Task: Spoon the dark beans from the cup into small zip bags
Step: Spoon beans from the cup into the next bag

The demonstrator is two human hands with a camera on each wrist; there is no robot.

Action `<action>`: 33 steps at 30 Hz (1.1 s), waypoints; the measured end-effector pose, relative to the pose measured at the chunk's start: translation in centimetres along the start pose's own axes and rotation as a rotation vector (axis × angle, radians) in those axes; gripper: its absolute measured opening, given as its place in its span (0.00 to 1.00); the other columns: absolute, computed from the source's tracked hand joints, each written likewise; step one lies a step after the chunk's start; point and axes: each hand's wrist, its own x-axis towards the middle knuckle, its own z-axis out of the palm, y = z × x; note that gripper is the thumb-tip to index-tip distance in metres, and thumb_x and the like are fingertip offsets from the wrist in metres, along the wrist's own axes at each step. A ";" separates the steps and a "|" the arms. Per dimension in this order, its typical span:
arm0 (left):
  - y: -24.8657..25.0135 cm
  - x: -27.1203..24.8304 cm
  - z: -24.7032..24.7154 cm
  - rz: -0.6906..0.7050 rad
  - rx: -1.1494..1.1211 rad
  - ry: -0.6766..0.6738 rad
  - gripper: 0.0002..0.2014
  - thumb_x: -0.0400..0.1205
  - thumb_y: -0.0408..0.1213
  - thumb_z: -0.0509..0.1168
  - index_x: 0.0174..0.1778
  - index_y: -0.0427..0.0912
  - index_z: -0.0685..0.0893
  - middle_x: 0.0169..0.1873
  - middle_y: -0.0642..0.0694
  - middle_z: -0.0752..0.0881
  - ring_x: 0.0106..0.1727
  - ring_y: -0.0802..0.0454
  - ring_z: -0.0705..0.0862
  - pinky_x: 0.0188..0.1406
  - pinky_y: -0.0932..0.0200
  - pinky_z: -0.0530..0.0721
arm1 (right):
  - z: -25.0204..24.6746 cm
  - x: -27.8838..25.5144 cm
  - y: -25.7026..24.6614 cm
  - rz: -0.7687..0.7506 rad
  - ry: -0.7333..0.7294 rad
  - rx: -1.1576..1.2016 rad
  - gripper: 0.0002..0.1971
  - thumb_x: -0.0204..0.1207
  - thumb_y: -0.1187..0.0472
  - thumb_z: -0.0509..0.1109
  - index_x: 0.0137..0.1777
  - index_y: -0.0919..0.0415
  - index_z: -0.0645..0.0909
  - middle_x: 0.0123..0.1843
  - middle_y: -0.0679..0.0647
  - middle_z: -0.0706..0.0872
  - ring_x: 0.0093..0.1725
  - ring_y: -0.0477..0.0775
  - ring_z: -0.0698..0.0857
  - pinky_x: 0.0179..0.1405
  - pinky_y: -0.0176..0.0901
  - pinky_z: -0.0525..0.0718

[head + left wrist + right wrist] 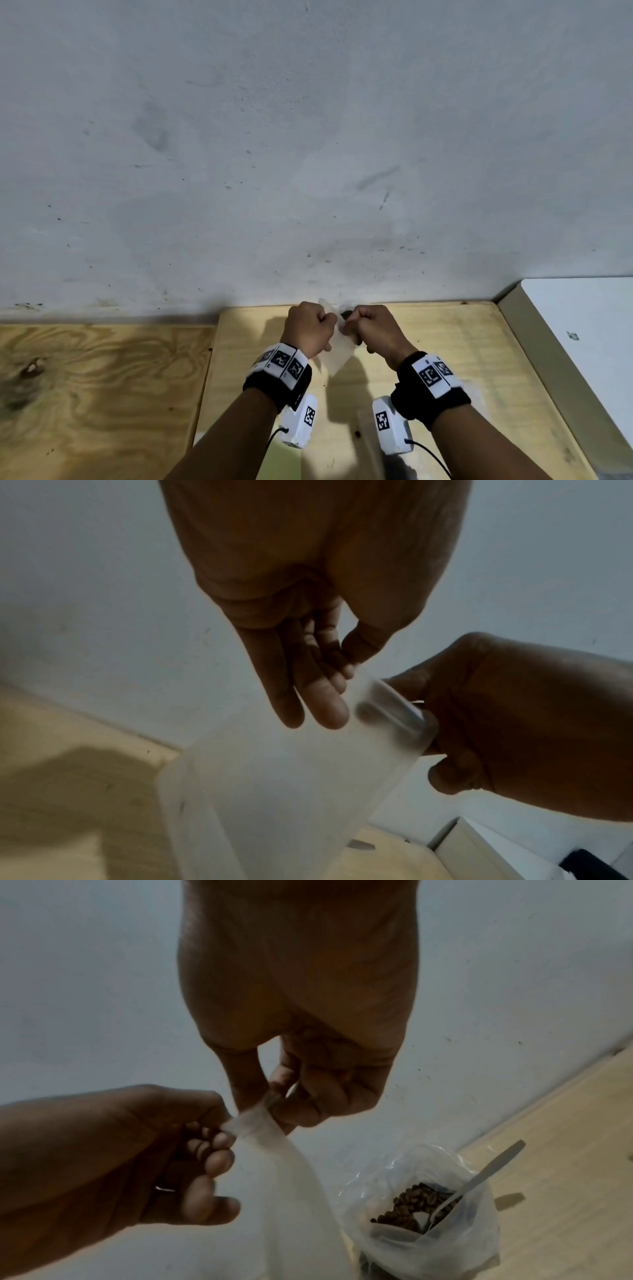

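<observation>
A small translucent zip bag (338, 358) hangs between my two hands above the light wooden board, close to the wall. My left hand (333, 322) pinches one side of its top edge, and my right hand (346, 329) pinches the other. The left wrist view has the left hand (346, 674) at the bag (291, 791). From the right wrist, the right hand (274, 1104) grips the bag's zip strip (250, 1122). Below stands the cup of dark beans (411, 1207), wrapped in clear plastic, with a spoon (486, 1172) in it. The hands mostly hide the cup in the head view.
A grey-white wall (308, 137) rises right behind the hands. The light board (462, 342) meets a darker plywood surface (102, 394) on the left. A white panel with a beige edge (582, 342) lies along the right side.
</observation>
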 end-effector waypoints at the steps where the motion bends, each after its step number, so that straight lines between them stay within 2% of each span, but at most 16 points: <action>1: 0.1 0.0 0.0 0.005 0.047 -0.026 0.16 0.77 0.38 0.62 0.25 0.32 0.76 0.23 0.29 0.86 0.20 0.53 0.87 0.33 0.49 0.87 | -0.3 0.6 0.3 -0.021 0.060 -0.009 0.12 0.68 0.70 0.74 0.27 0.58 0.79 0.25 0.51 0.81 0.25 0.52 0.77 0.21 0.36 0.73; 3: 0.5 0.1 0.2 0.006 0.088 -0.077 0.18 0.76 0.40 0.62 0.24 0.31 0.78 0.22 0.31 0.86 0.20 0.50 0.87 0.32 0.54 0.87 | -1.1 1.5 0.9 -0.086 0.157 -0.085 0.09 0.66 0.62 0.75 0.28 0.55 0.80 0.25 0.49 0.85 0.27 0.54 0.83 0.30 0.46 0.83; 5: 0.8 0.5 0.6 0.000 0.079 -0.088 0.20 0.76 0.41 0.61 0.26 0.27 0.79 0.24 0.30 0.87 0.20 0.47 0.87 0.31 0.55 0.88 | -1.6 2.3 1.5 -0.167 0.174 -0.165 0.06 0.67 0.59 0.73 0.33 0.51 0.79 0.29 0.48 0.88 0.28 0.52 0.84 0.32 0.47 0.84; 7: 1.0 1.1 1.1 0.001 0.078 -0.050 0.20 0.76 0.42 0.61 0.26 0.28 0.78 0.25 0.30 0.86 0.19 0.47 0.85 0.30 0.53 0.86 | -1.9 2.6 1.5 -0.280 0.100 -0.225 0.14 0.70 0.68 0.70 0.32 0.47 0.77 0.32 0.50 0.88 0.23 0.43 0.79 0.29 0.41 0.79; 9: 1.1 1.8 1.7 0.068 0.081 0.001 0.19 0.75 0.43 0.64 0.26 0.31 0.78 0.24 0.34 0.84 0.21 0.49 0.81 0.29 0.53 0.82 | -2.6 2.9 1.7 -0.318 -0.021 -0.281 0.24 0.67 0.78 0.65 0.29 0.43 0.80 0.34 0.53 0.89 0.23 0.40 0.78 0.30 0.37 0.77; 11: 1.1 2.0 2.1 0.179 0.070 0.031 0.12 0.72 0.46 0.71 0.31 0.41 0.81 0.29 0.46 0.84 0.30 0.52 0.79 0.33 0.58 0.78 | -3.3 3.5 2.2 -0.284 -0.088 -0.255 0.26 0.65 0.81 0.62 0.33 0.44 0.85 0.37 0.60 0.91 0.25 0.40 0.80 0.31 0.38 0.80; 12: 0.9 1.9 2.1 0.225 0.067 0.030 0.11 0.68 0.48 0.73 0.38 0.47 0.83 0.37 0.52 0.84 0.37 0.55 0.80 0.38 0.61 0.78 | -3.6 3.8 2.5 -0.248 -0.099 -0.201 0.25 0.65 0.82 0.61 0.37 0.48 0.88 0.40 0.62 0.91 0.28 0.45 0.82 0.31 0.40 0.83; 15: -0.1 2.4 2.2 0.344 0.278 -0.024 0.46 0.56 0.61 0.76 0.72 0.51 0.73 0.68 0.56 0.75 0.66 0.56 0.75 0.62 0.59 0.77 | -4.3 4.0 2.0 -0.155 -0.115 -0.070 0.21 0.69 0.83 0.59 0.49 0.66 0.90 0.44 0.65 0.91 0.29 0.46 0.84 0.25 0.37 0.83; 17: -0.3 2.8 2.4 0.385 0.491 -0.058 0.62 0.52 0.69 0.74 0.83 0.49 0.60 0.78 0.53 0.66 0.77 0.54 0.67 0.75 0.50 0.69 | -4.8 3.9 1.6 -0.136 -0.154 -0.043 0.22 0.70 0.83 0.58 0.53 0.68 0.90 0.43 0.59 0.89 0.24 0.40 0.81 0.19 0.32 0.76; 20: 0.2 3.3 2.9 0.422 0.574 -0.069 0.60 0.55 0.62 0.77 0.83 0.48 0.59 0.76 0.50 0.70 0.75 0.50 0.70 0.75 0.48 0.67 | -5.5 4.2 1.7 -0.137 -0.217 -0.064 0.21 0.70 0.80 0.61 0.47 0.59 0.90 0.39 0.55 0.85 0.22 0.41 0.77 0.18 0.33 0.72; 23: 0.5 3.9 3.1 0.508 0.561 -0.054 0.54 0.55 0.56 0.76 0.80 0.46 0.67 0.67 0.51 0.77 0.64 0.49 0.79 0.66 0.54 0.75 | -5.9 5.0 1.9 -0.169 -0.230 -0.124 0.06 0.71 0.74 0.73 0.44 0.66 0.89 0.34 0.53 0.83 0.24 0.42 0.79 0.18 0.29 0.71; 24: 0.6 3.9 3.0 0.513 0.545 -0.063 0.53 0.55 0.55 0.77 0.79 0.47 0.68 0.67 0.51 0.77 0.64 0.50 0.79 0.65 0.56 0.75 | -5.9 5.2 2.0 -0.182 -0.221 -0.138 0.04 0.70 0.70 0.78 0.41 0.61 0.90 0.33 0.51 0.84 0.26 0.43 0.80 0.18 0.28 0.70; 26: 0.5 4.1 2.8 0.486 0.521 -0.083 0.55 0.58 0.55 0.80 0.81 0.48 0.65 0.69 0.51 0.75 0.67 0.52 0.76 0.68 0.57 0.73 | -6.0 5.8 2.3 -0.192 -0.195 -0.171 0.11 0.67 0.62 0.84 0.32 0.45 0.87 0.31 0.45 0.85 0.25 0.44 0.82 0.18 0.27 0.70; 27: 0.4 4.1 2.6 0.464 0.509 -0.095 0.56 0.59 0.57 0.81 0.82 0.50 0.64 0.70 0.52 0.74 0.68 0.52 0.74 0.70 0.58 0.71 | -6.0 6.2 2.5 -0.178 -0.187 -0.196 0.12 0.66 0.60 0.85 0.30 0.43 0.86 0.29 0.45 0.84 0.23 0.44 0.81 0.18 0.28 0.70; 31: 0.2 4.0 2.6 0.441 0.513 -0.115 0.58 0.58 0.62 0.81 0.82 0.49 0.63 0.71 0.53 0.73 0.69 0.54 0.73 0.71 0.61 0.67 | -5.8 7.3 3.1 -0.214 -0.254 -0.322 0.07 0.66 0.67 0.79 0.41 0.55 0.91 0.30 0.49 0.84 0.27 0.43 0.80 0.25 0.40 0.78; 33: 0.3 4.0 2.8 0.425 0.492 -0.118 0.53 0.59 0.61 0.81 0.79 0.49 0.67 0.69 0.53 0.76 0.67 0.54 0.75 0.68 0.60 0.71 | -5.7 7.6 3.1 -0.227 -0.272 -0.289 0.11 0.68 0.71 0.76 0.45 0.56 0.92 0.29 0.46 0.86 0.28 0.41 0.81 0.26 0.38 0.80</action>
